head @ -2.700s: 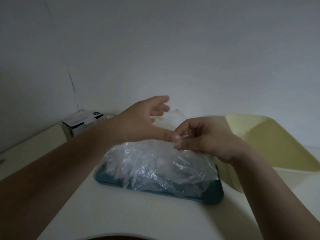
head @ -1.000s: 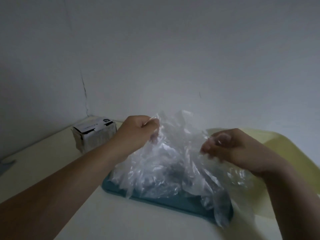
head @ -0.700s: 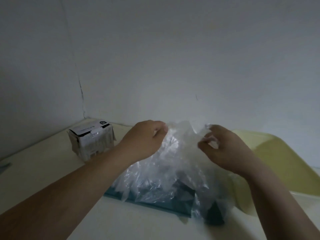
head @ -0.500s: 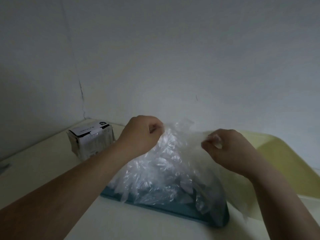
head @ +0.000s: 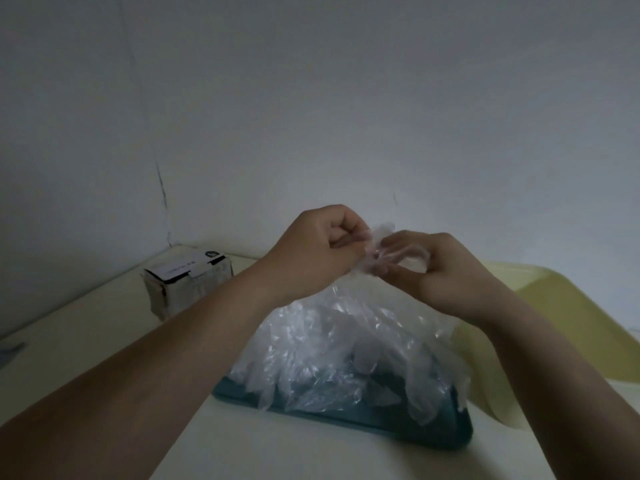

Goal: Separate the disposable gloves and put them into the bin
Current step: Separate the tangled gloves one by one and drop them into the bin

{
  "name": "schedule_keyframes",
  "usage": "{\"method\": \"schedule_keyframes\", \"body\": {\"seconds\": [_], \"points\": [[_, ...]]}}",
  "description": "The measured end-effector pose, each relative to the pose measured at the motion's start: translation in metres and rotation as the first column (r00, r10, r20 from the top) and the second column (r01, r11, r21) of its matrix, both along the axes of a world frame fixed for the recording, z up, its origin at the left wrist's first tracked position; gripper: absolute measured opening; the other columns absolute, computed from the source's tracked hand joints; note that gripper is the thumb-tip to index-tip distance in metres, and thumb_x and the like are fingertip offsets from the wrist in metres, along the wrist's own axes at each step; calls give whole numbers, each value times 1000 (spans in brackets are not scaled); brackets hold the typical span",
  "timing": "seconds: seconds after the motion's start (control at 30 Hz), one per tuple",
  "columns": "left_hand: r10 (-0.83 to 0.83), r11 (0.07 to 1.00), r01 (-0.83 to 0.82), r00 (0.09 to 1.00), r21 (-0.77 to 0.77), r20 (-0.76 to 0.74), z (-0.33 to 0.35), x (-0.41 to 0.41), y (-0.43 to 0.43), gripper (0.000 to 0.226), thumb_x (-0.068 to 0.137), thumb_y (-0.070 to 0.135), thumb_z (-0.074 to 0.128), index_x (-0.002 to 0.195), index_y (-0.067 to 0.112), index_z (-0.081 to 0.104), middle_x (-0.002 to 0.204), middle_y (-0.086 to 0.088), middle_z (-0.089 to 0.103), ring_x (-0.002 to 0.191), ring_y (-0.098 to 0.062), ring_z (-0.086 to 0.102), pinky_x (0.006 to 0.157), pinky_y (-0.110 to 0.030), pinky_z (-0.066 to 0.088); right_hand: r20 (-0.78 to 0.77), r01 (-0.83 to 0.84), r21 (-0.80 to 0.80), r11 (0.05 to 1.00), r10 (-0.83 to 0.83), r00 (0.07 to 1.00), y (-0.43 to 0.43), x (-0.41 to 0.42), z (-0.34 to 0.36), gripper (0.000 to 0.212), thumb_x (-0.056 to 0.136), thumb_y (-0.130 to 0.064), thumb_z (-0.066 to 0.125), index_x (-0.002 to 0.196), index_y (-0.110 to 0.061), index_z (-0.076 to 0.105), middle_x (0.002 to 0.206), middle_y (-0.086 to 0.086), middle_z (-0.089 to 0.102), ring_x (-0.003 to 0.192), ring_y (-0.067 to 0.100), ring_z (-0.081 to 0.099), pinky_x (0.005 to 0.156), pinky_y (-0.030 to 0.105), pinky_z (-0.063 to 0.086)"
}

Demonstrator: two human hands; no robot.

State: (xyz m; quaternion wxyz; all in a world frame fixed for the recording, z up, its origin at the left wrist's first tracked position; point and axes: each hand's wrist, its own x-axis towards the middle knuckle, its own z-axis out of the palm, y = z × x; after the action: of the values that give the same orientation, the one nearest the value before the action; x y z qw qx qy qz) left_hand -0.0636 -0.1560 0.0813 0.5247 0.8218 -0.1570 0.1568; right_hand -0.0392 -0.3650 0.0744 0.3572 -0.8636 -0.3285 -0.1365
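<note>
The disposable gloves [head: 346, 351] are thin, clear and crinkly. They sit in a big heap on a dark teal tray [head: 346, 422]. The top of the heap comes up to a point. That point is between the two hands, above the tray. From there the plastic hangs down and spreads out to the tray, so the long way of the bunch goes up and down.

The left hand [head: 318, 251] is curled like a fist and pinches the top bit of plastic at its fingertips. The right hand [head: 446, 271] pinches the same bit from the other side, with its fingers bent around it. The hands are almost touching, with only the little tuft of glove between them. I cannot tell how many gloves are in the pinch, because the plastic is see-through and the light is dim.

The bin [head: 571, 306] is pale yellow and open on top. It lies just beside the tray, on the right. The right hand is the nearer one to it.

I think the job now is to peel one glove off the rest. For that the hands need to pull apart sideways. Then the right hand can carry the loose glove over to the right and drop it in.

A small white box [head: 188, 282] stands on the table [head: 86, 344] to the left, well apart from the tray.
</note>
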Motion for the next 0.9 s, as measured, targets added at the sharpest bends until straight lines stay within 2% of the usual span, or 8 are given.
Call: {"method": "schedule_keyframes", "body": {"seconds": [0.1,0.2,0.27,0.4,0.47,0.57,0.77,0.9], "points": [[-45,996,42,998,-77,-42,1,-1,3,19,90,18,82,106,22,71,95,-2,79,84,-25,77,70,-34,64,-101,-11,148,989,26,995,-6,-3,2,16,96,-28,72,87,-19,83,86,-5,78,78,15,72,73,38,57],[-74,997,65,979,-52,-189,-7,-3,12,36,84,18,88,116,23,73,98,-1,78,73,-16,74,71,-34,62,-168,24,305,952,29,985,-17,-5,0,16,96,-17,72,84,-11,82,82,5,78,76,28,73,74,40,59],[-45,998,35,971,-43,-235,-13,-3,16,28,83,20,89,109,20,79,96,0,79,69,-12,69,71,-33,60,-234,77,398,914,20,972,-22,-6,-4,18,97,-16,71,85,-6,80,80,12,77,76,32,73,74,40,59],[-96,989,55,947,-138,-307,-14,-2,23,16,85,26,87,89,12,81,79,-5,69,73,-19,63,72,-32,59,-336,196,493,848,-22,942,-30,-7,-15,16,96,-12,72,85,-2,78,77,18,74,66,24,67,63,34,55],[-155,981,106,933,-163,-324,-14,-5,21,17,88,21,84,95,6,79,83,-5,74,79,-18,70,75,-32,61,-358,225,523,822,-27,933,-32,-8,-20,14,96,-11,71,86,-3,78,76,15,74,66,23,66,62,34,55],[-146,970,81,947,-228,-285,-11,-8,11,14,96,15,75,101,2,75,96,-8,81,90,-22,77,82,-38,63,-334,242,512,824,-68,940,-38,-6,-21,15,97,-11,70,85,-9,80,72,7,73,61,17,63,55,28,52],[-19,919,-81,968,-386,-250,0,1,1,10,101,18,68,105,11,74,89,-8,79,73,-20,73,73,-37,51,-385,281,396,874,-119,915,-46,-6,-29,16,97,-11,71,84,-12,80,75,11,76,66,22,66,57,28,54],[28,955,-90,976,-284,-216,9,4,6,9,102,17,68,104,13,76,91,-8,80,75,-20,75,68,-33,58,-278,201,339,919,-107,955,-59,-17,-14,12,93,-31,75,92,-21,82,103,-4,77,92,12,73,82,34,60]]}}
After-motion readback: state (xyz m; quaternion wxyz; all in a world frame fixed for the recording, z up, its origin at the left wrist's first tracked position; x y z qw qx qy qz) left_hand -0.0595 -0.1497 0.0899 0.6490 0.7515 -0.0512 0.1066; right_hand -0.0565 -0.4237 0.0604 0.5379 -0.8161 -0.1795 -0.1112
